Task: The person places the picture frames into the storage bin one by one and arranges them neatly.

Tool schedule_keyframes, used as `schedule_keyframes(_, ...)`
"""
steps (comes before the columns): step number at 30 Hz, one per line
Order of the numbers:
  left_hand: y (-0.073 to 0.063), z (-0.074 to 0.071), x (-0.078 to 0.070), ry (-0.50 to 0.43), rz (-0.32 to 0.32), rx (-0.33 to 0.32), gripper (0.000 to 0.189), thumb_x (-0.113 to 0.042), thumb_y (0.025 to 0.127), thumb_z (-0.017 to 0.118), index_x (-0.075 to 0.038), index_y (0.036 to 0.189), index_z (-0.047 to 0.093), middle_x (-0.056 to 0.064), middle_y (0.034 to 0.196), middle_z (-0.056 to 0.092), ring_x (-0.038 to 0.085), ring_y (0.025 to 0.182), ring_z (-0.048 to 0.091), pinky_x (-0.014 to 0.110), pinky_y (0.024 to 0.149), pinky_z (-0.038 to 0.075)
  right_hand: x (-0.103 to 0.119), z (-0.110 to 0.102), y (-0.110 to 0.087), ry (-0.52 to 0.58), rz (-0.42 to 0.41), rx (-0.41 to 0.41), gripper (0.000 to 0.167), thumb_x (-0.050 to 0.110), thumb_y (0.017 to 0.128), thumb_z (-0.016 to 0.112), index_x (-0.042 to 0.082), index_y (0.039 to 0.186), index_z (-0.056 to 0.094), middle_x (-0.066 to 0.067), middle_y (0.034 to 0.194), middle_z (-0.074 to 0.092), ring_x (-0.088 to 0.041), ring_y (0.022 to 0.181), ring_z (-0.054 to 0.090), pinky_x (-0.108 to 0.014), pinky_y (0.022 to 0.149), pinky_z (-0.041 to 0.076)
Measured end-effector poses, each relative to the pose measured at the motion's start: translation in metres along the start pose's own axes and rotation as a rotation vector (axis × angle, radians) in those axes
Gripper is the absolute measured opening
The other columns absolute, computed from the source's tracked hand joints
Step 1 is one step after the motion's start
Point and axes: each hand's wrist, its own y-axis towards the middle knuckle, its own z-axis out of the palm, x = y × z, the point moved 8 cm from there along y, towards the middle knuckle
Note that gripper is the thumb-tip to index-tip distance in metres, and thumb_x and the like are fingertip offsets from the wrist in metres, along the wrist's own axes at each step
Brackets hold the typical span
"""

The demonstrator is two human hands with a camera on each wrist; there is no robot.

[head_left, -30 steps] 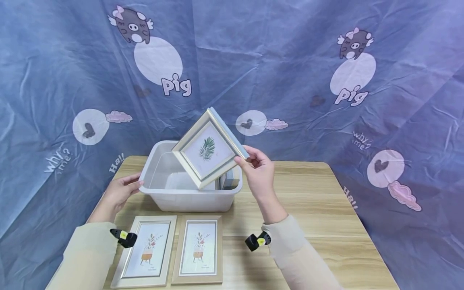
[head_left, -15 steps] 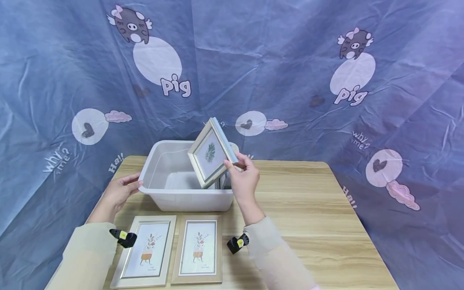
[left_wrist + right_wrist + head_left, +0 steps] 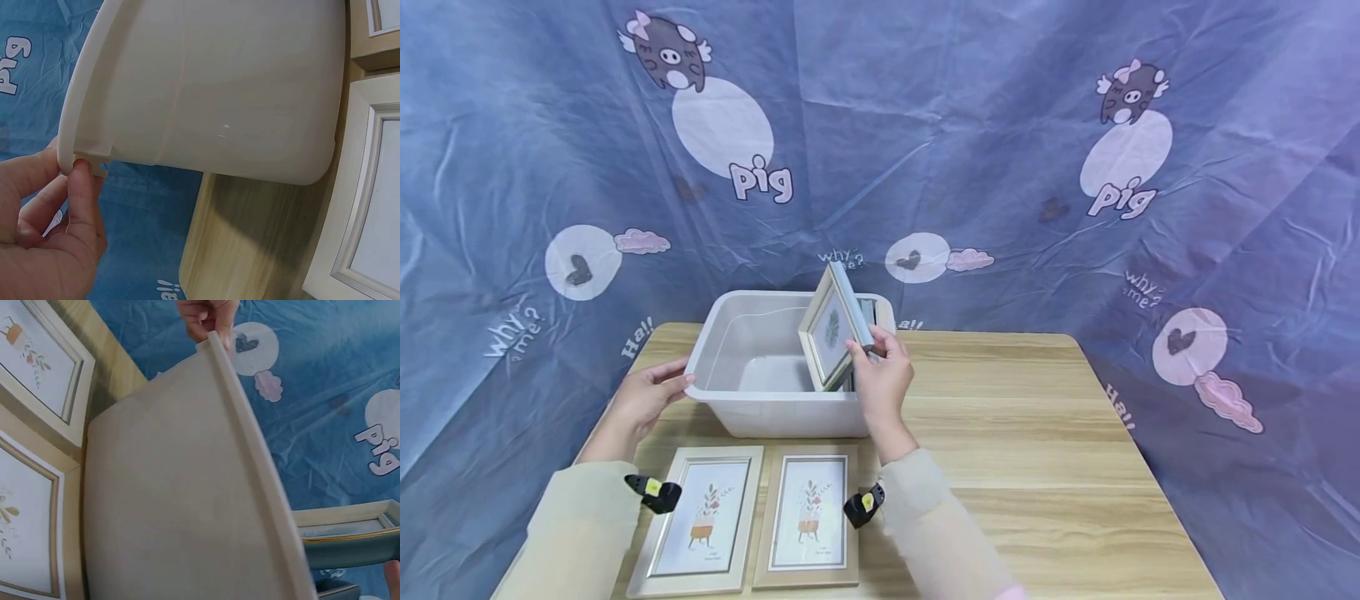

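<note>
My right hand [image 3: 882, 377] pinches the lower right corner of a small picture frame [image 3: 831, 327] with a green leaf print. Tilted and resting on no visible support, the frame hangs partly inside a light grey plastic tub [image 3: 782, 414]. Its teal outer side [image 3: 350, 547] shows in the right wrist view, with just a fingertip [image 3: 394, 578] beside it. With thumb and fingers my left hand [image 3: 56, 231] holds the tub's rim at the left end. Other frames [image 3: 867, 310] stand at the tub's right end, mostly hidden behind the leaf frame and my right hand.
In front of the tub, two larger frames with potted-plant prints lie face up side by side: a whitish one [image 3: 703, 521] and a tan one [image 3: 808, 517]. The wooden table [image 3: 1022, 450] extends to the right. A blue patterned cloth [image 3: 1000, 167] hangs behind it.
My right hand has moved left and down, lowering the leaf frame into the tub and turning its face more edge-on. My left hand stays on the rim.
</note>
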Motion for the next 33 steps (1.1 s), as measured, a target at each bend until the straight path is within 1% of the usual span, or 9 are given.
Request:
schedule_keyframes(6, 0.000, -0.001, 0.000, 0.022, -0.008, -0.002, 0.053, -0.011, 0.097, 0.056, 0.007, 0.142, 0.035, 0.031, 0.142, 0.035, -0.010, 0.085, 0.052, 0.016, 0.084, 0.051, -0.010, 0.004, -0.004, -0.071, 0.026, -0.004, 0.035, 0.007, 0.072, 0.083, -0.002, 0.103, 0.069, -0.013, 0.090, 0.060, -0.024, 0.082, 0.065, -0.019, 0.071, 0.056)
schedule_keyframes(14, 0.000, -0.001, 0.000, 0.031, -0.004, -0.005, 0.052, -0.010, 0.096, 0.057, 0.007, 0.141, 0.036, 0.031, 0.142, 0.036, -0.010, 0.085, 0.053, 0.016, 0.084, 0.051, -0.011, 0.011, -0.009, -0.182, -0.003, 0.038, 0.035, 0.010, 0.073, 0.084, -0.001, 0.102, 0.069, -0.013, 0.089, 0.060, -0.024, 0.082, 0.064, -0.019, 0.072, 0.056)
schedule_keyframes(19, 0.001, -0.001, 0.001, 0.024, 0.007, -0.001, 0.052, -0.010, 0.096, 0.056, 0.009, 0.141, 0.036, 0.032, 0.142, 0.035, -0.010, 0.085, 0.053, 0.016, 0.084, 0.051, -0.006, 0.013, -0.011, -0.285, -0.055, 0.053, 0.035, 0.015, 0.073, 0.084, 0.001, 0.102, 0.070, -0.010, 0.087, 0.061, -0.022, 0.076, 0.064, -0.025, 0.068, 0.057)
schedule_keyframes(23, 0.001, -0.001, 0.001, 0.015, 0.018, 0.002, 0.052, -0.010, 0.096, 0.056, 0.009, 0.141, 0.036, 0.033, 0.142, 0.034, -0.011, 0.084, 0.053, 0.016, 0.083, 0.051, -0.004, 0.013, -0.011, -0.341, -0.097, 0.058, 0.036, 0.018, 0.073, 0.084, 0.002, 0.101, 0.069, -0.009, 0.083, 0.061, -0.022, 0.072, 0.061, -0.034, 0.064, 0.054)
schedule_keyframes(28, 0.001, -0.001, 0.001, 0.017, 0.014, 0.003, 0.052, -0.010, 0.096, 0.056, 0.009, 0.141, 0.036, 0.033, 0.142, 0.034, -0.011, 0.085, 0.053, 0.016, 0.083, 0.051, -0.006, 0.013, -0.013, -0.407, -0.104, 0.061, 0.036, 0.021, 0.071, 0.086, 0.003, 0.097, 0.069, -0.007, 0.080, 0.060, -0.023, 0.070, 0.059, -0.037, 0.062, 0.052)
schedule_keyframes(33, 0.001, -0.001, 0.001, 0.023, 0.012, 0.003, 0.052, -0.009, 0.096, 0.056, 0.009, 0.141, 0.036, 0.032, 0.142, 0.035, -0.010, 0.084, 0.053, 0.017, 0.084, 0.051, -0.006, 0.012, -0.014, -0.520, -0.125, 0.060, 0.036, 0.027, 0.069, 0.086, 0.007, 0.094, 0.071, -0.003, 0.076, 0.059, -0.021, 0.066, 0.058, -0.037, 0.054, 0.050)
